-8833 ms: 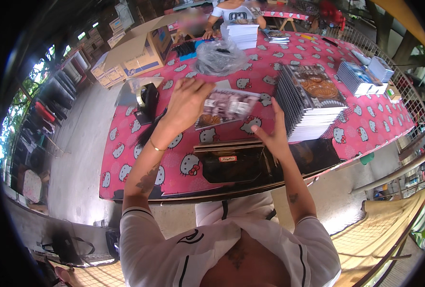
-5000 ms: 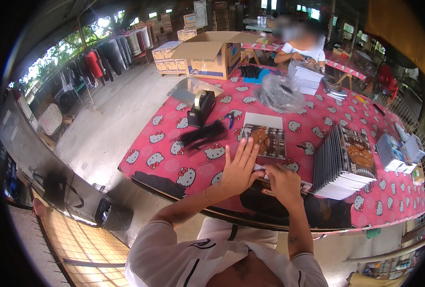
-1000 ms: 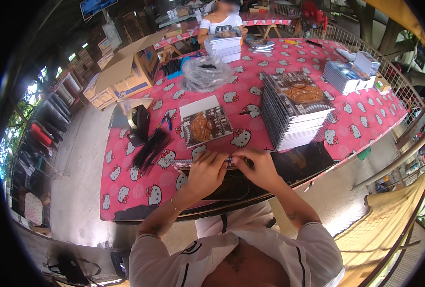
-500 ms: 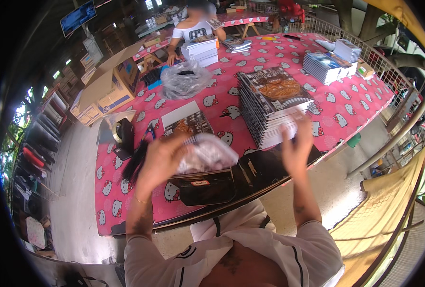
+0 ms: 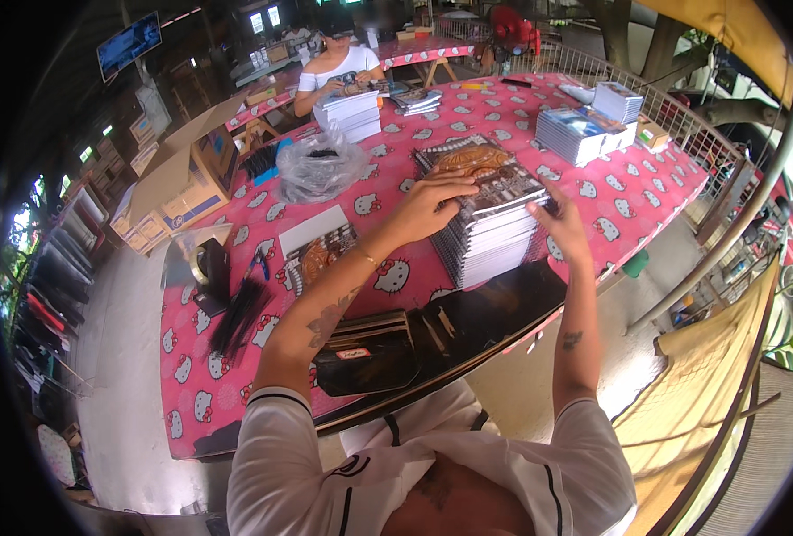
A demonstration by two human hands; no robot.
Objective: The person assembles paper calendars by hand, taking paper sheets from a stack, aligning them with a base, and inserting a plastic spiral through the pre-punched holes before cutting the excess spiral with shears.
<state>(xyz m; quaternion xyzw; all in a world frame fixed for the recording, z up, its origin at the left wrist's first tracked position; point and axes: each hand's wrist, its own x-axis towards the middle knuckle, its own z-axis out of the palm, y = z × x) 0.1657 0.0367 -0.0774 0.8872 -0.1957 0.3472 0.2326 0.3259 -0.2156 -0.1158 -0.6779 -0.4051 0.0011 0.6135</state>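
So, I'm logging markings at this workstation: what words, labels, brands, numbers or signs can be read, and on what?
Printed wording isn't copied here, only located:
Large brown cardboard box: dark-blue print on its side.
Small red-and-white label on the black front fixture: too small to read.
Brown-patterned top notebook on the spiral-bound stack: any cover print too small to read.
Dark-framed blue screen: nothing legible.

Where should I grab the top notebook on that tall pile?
I'd pinch the top notebook by its near right corner, coming from the right, where the right hand already is. Black coils run down the left side of the pile, so the right edge, away from them, looks easier.
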